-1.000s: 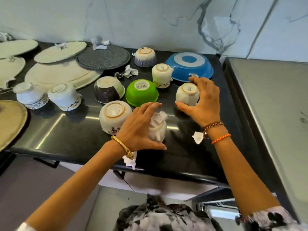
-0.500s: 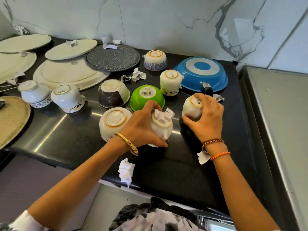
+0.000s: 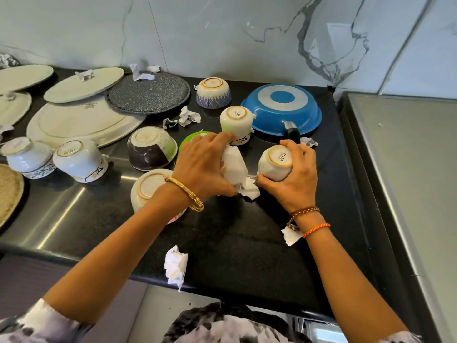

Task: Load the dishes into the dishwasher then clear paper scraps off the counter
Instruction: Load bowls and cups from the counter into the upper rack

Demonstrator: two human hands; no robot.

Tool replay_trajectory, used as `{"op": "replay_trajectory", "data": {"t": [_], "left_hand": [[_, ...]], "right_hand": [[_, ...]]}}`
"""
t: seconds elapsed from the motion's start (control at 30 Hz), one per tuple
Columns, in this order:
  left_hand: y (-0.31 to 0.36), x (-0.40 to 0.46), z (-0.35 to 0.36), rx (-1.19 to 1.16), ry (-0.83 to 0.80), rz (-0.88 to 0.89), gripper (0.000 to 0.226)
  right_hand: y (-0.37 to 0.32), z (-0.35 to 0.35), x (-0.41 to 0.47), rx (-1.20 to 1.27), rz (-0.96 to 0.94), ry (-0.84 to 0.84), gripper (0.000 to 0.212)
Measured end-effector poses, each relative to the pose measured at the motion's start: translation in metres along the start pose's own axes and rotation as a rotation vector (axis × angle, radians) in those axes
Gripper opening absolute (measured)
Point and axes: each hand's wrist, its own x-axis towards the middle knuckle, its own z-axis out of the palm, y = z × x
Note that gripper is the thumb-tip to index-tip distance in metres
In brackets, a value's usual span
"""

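Nearest, a crumpled white paper scrap (image 3: 176, 267) sits at the front edge of the black glossy stone counter (image 3: 235, 243). Another torn white paper piece (image 3: 289, 237) lies beside the right wrist.

Left hand (image 3: 202, 167) grasps a tilted white ceramic cup (image 3: 233, 167), fingers curled over it, thumb at its lower side; a white paper bit (image 3: 251, 191) is just under the cup, touching it. Right hand (image 3: 290, 179) grips an upside-down white ceramic cup with "SISTA" on its base (image 3: 275, 163), fingers wrapped round its sides. The two cups are close, almost touching.

Under the left wrist, an upside-down cream bowl with floral rim (image 3: 146, 188). Behind the left hand, an upside-down green plastic bowl (image 3: 191, 141), mostly hidden. Left of it an upside-down dark brown and cream bowl (image 3: 150, 148). Further left, an upside-down white mug with black line drawing (image 3: 79, 160) and a white cup with patterned rim (image 3: 27, 158), touching each other. A woven tan mat (image 3: 8, 191) at the left edge.

Behind the hands, another upside-down white "SISTA" cup (image 3: 236, 123), beside an upside-down blue frying pan with black handle (image 3: 282, 107). Small crumpled papers (image 3: 186, 117) mid-counter. Further back, a blue-patterned upside-down bowl (image 3: 214, 92), a dark speckled round plate (image 3: 148, 94), several pale cream plates (image 3: 79, 122) overlapping, with paper scraps on them. Marble-look white wall (image 3: 222, 33) behind. Steel surface (image 3: 408, 169) at right.
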Motion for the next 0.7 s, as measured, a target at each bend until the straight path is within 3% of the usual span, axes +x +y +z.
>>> {"op": "replay_trajectory", "data": {"t": [0.23, 0.43, 0.53, 0.7], "left_hand": [[-0.001, 0.000, 0.008, -0.619, 0.148, -0.164, 0.082], [0.007, -0.009, 0.009, -0.937, 0.154, -0.214, 0.081], [0.020, -0.018, 0.008, -1.048, 0.191, -0.139, 0.057], [0.042, -0.035, -0.004, -1.139, 0.195, -0.053, 0.051]], "right_hand": [[0.000, -0.002, -0.002, 0.108, 0.003, 0.152, 0.078], [-0.007, -0.010, -0.003, 0.324, 0.047, 0.339, 0.076], [-0.019, -0.016, -0.006, 0.653, 0.169, 0.443, 0.070], [-0.041, -0.042, -0.016, 1.318, 0.645, 0.481, 0.046]]}}
